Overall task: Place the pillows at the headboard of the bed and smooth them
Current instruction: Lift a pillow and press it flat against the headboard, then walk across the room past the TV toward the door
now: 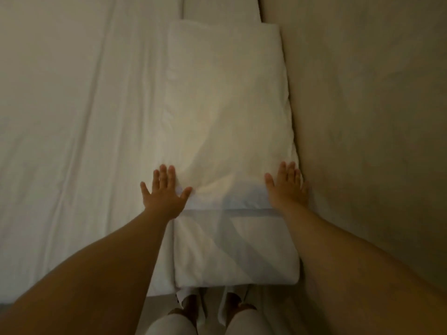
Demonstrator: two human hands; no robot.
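Both hands, left (164, 194) and right (287, 187), fingers spread flat on the white pillow (227, 112)

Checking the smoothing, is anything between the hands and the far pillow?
Nothing visible: both the left hand and right hand lie flat, fingers spread, on the far pillow's near edge.

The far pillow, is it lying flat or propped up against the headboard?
Lying flat. The far pillow rests on the sheet, its right edge along the headboard, both open hands, left and right, pressing it.
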